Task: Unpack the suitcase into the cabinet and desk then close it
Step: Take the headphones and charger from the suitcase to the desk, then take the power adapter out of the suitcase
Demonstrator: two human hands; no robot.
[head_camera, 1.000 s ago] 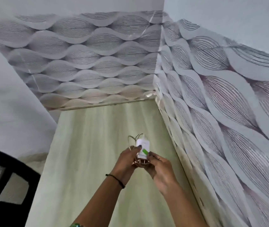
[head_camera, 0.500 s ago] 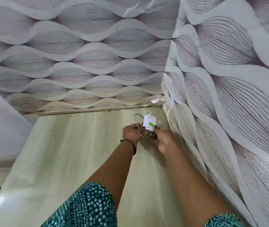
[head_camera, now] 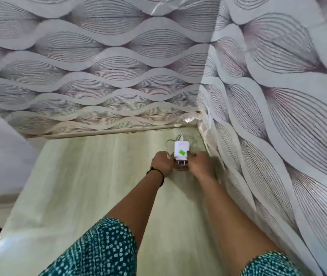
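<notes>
Nearest: teal sleeves (head_camera: 98,251) with white dots, both bare forearms stretched forward over the desk (head_camera: 69,186), a pale wood-grain top. A black band (head_camera: 158,175) sits on the left wrist.

Left hand (head_camera: 161,163): fingers curled, gripping the lower left side of the charger (head_camera: 181,150). Right hand (head_camera: 200,166): fingers curled inward, gripping the lower right side. Its fingertips are mostly hidden behind the back of the hand.

The charger is a white block with a green sticker on the side facing the camera. It stands upright between the two sets of fingers, prongs at the near end. The cable (head_camera: 181,168) is coiled just under the prongs, between the hands. Thin loops also show just past the fingertips, on the far side of the block. Cannot tell whether the coil touches the desk.

Beyond the fingertips is the desk's back right corner, where two walls with leaf-pattern wallpaper (head_camera: 118,76) meet. The right-hand wall runs just beside the right hand.
</notes>
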